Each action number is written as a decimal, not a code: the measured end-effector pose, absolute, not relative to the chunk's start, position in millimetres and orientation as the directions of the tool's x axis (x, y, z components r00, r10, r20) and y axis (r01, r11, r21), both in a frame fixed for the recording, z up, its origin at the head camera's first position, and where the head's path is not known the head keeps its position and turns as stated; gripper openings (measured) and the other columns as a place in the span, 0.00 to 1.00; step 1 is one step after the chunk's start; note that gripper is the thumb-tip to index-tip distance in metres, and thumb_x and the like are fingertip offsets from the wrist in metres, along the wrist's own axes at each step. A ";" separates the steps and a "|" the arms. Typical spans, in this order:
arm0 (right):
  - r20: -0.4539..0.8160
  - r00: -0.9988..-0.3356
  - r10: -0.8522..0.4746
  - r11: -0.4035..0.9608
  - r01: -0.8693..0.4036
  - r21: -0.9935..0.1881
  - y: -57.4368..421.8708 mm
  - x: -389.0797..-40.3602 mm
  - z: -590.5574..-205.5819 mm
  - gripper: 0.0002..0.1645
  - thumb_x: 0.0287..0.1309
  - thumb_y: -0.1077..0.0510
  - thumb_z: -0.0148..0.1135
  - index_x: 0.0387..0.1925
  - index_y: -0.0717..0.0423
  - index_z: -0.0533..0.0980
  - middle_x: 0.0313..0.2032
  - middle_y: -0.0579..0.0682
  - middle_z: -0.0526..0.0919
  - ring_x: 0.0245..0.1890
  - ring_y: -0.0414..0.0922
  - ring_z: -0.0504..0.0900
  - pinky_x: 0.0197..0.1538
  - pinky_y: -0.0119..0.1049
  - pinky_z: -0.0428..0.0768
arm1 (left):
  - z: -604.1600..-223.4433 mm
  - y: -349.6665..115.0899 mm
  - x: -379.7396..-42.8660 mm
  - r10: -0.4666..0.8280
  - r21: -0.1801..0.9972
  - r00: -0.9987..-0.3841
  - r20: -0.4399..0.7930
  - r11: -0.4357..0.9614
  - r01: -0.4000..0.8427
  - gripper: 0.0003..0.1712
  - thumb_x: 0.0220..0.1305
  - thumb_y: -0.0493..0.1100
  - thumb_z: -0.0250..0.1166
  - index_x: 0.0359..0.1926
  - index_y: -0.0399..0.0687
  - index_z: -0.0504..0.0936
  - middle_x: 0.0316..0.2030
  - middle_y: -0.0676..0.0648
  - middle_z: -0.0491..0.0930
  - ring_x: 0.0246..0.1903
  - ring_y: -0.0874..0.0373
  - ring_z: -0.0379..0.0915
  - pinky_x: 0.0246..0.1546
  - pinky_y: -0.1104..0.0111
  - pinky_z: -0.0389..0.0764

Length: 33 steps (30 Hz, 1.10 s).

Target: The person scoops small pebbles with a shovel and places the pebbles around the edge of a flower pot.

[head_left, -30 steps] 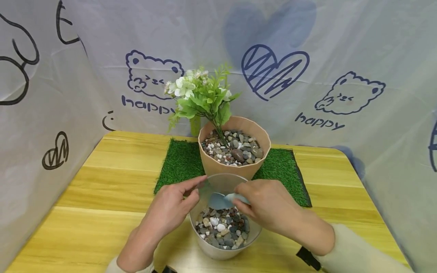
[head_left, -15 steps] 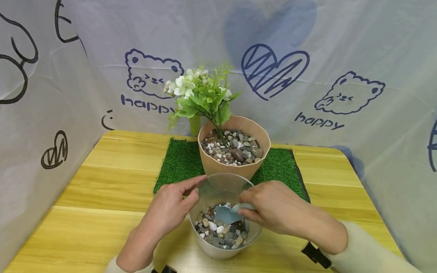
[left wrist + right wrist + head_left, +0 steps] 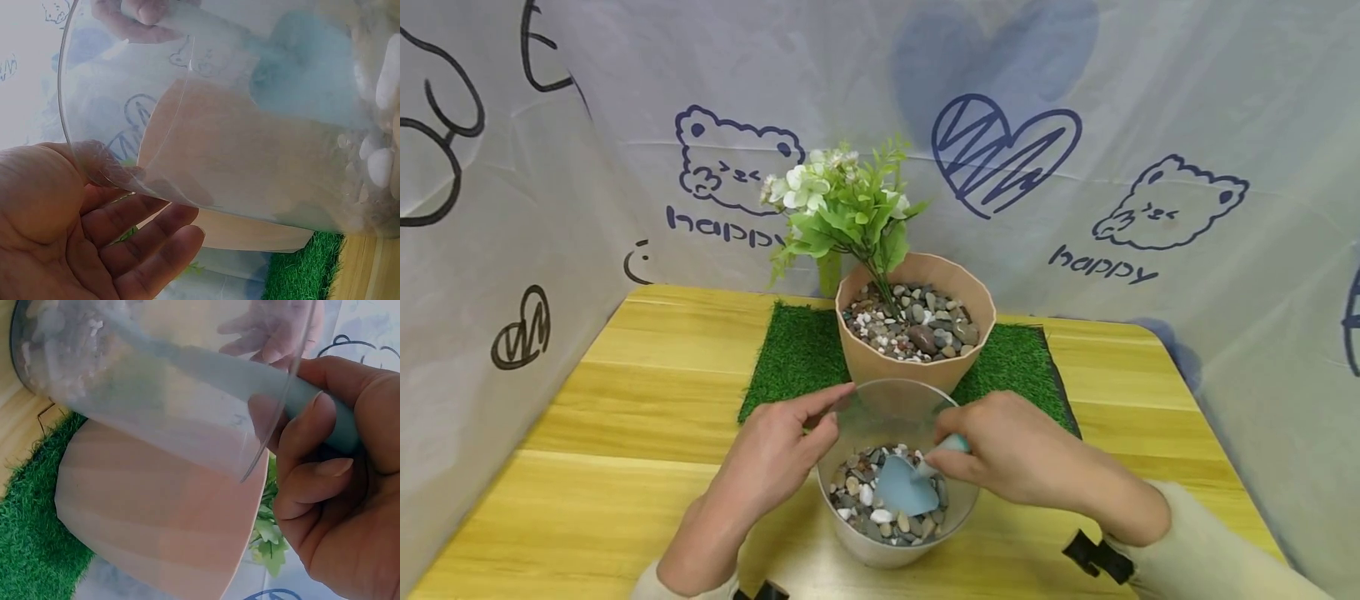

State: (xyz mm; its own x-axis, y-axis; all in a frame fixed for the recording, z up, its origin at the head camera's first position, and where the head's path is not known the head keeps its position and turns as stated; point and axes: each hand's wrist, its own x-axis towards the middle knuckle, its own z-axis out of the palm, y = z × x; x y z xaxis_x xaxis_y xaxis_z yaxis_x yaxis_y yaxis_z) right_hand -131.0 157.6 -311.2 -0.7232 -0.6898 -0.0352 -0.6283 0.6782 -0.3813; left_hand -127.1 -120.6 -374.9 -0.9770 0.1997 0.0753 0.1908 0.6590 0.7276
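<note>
One pale-blue scoop [image 3: 907,487], broad-bladed; one clear tub [image 3: 880,557]; mottled pebbles [image 3: 880,517].

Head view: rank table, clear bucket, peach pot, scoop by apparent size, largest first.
1. Table
2. Clear bucket and peach pot: too alike to rank; bucket sits nearer the camera, hiding part of the pot
3. Scoop

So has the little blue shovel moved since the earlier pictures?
Yes. In the head view, against the clear bucket, the blue shovel has shifted toward the person and slightly right, over the pebbles.
</note>
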 end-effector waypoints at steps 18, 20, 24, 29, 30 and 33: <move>0.126 -0.663 -0.737 0.640 -0.746 -0.185 151.8 -128.5 -322.3 0.08 0.70 0.48 0.67 0.34 0.44 0.83 0.30 0.35 0.86 0.24 0.30 0.77 0.29 0.32 0.78 | -373.5 -120.2 -127.0 0.191 0.718 -0.980 0.062 0.674 0.177 0.27 0.73 0.44 0.57 0.69 0.72 0.80 0.26 0.54 0.80 0.13 0.64 0.57 0.11 0.69 0.63; 0.087 -0.666 -0.741 0.630 -0.734 -0.254 153.6 -128.7 -319.5 0.08 0.71 0.47 0.66 0.37 0.44 0.85 0.33 0.35 0.88 0.26 0.30 0.79 0.32 0.32 0.79 | -372.9 -120.1 -127.0 0.193 0.715 -0.979 0.060 0.677 0.178 0.27 0.73 0.44 0.57 0.69 0.72 0.80 0.24 0.54 0.78 0.12 0.64 0.56 0.11 0.69 0.62; 0.033 -0.668 -0.743 0.618 -0.705 -0.348 152.8 -130.1 -315.8 0.10 0.73 0.45 0.64 0.41 0.43 0.86 0.35 0.35 0.89 0.28 0.28 0.79 0.33 0.31 0.79 | -372.4 -121.4 -126.0 0.189 0.718 -0.980 0.057 0.675 0.172 0.28 0.73 0.44 0.57 0.69 0.72 0.80 0.30 0.53 0.83 0.12 0.65 0.55 0.10 0.70 0.61; -0.012 -0.668 -0.744 0.617 -0.680 -0.396 154.9 -130.6 -314.5 0.09 0.73 0.45 0.63 0.39 0.41 0.85 0.29 0.32 0.83 0.22 0.28 0.71 0.29 0.28 0.73 | -373.1 -121.2 -126.3 0.191 0.719 -0.980 0.058 0.673 0.174 0.27 0.73 0.44 0.58 0.69 0.72 0.79 0.24 0.53 0.78 0.12 0.65 0.54 0.10 0.72 0.59; -0.026 -0.673 -0.739 0.622 -0.668 -0.408 156.3 -130.4 -314.1 0.09 0.73 0.45 0.63 0.38 0.41 0.85 0.27 0.31 0.82 0.21 0.28 0.69 0.28 0.28 0.72 | -373.3 -121.0 -126.4 0.194 0.719 -0.979 0.062 0.671 0.178 0.27 0.73 0.44 0.58 0.69 0.71 0.79 0.23 0.53 0.78 0.12 0.65 0.54 0.10 0.72 0.59; -0.055 -0.693 -0.719 0.642 -0.631 -0.437 158.4 -130.9 -313.8 0.10 0.72 0.45 0.64 0.38 0.41 0.86 0.26 0.30 0.80 0.20 0.29 0.67 0.27 0.28 0.70 | -374.0 -120.8 -126.4 0.196 0.721 -0.978 0.077 0.667 0.190 0.27 0.73 0.44 0.58 0.69 0.70 0.80 0.26 0.53 0.80 0.11 0.65 0.53 0.10 0.73 0.58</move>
